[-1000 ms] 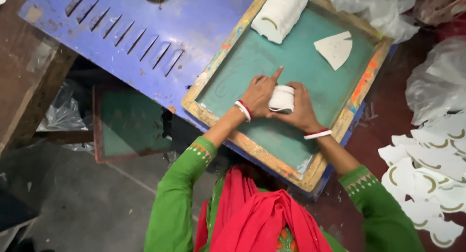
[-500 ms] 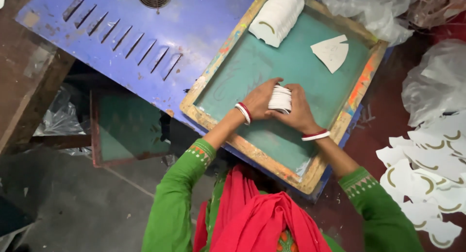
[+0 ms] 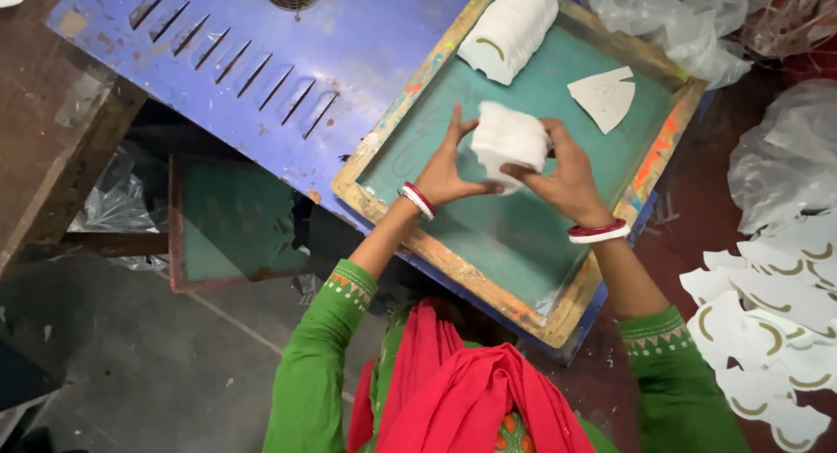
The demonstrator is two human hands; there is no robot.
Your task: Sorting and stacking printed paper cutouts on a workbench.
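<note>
- A cluttered workshop floor seen from above: a blue metal panel (image 3: pixel 288 61) with slots and a round vent lies across it, and a wood-framed printing screen (image 3: pixel 453 252) with green mesh rests tilted on the panel's near edge.
- The left hand (image 3: pixel 445 170) and the right hand (image 3: pixel 562 170) meet over the middle of the mesh, both closed around a thick stack of white paper cut-outs (image 3: pixel 508 139). The left fingers stand upright against one side and the right fingers wrap the other, likely to keep the edges squared.
- The stack sits between the two palms, just above the mesh; I cannot tell whether its bottom touches it.
- Beyond the hands, at the far rim of the frame, leans a second, longer stack of white pieces (image 3: pixel 510 26), probably set there to stay within reach.
- Beyond the right hand, a single fan-shaped paper piece (image 3: pixel 603 95) lies flat on the mesh.
- Out past the right forearm, printed white cut-outs with gold arcs (image 3: pixel 767 322) are spread singly over the floor, perhaps to dry.
- Crumpled clear plastic bags (image 3: pixel 671 17) lie past the screen's far corner.
- To the left-hand side, lower down, another green screen (image 3: pixel 227 222) rests under the panel.
</note>
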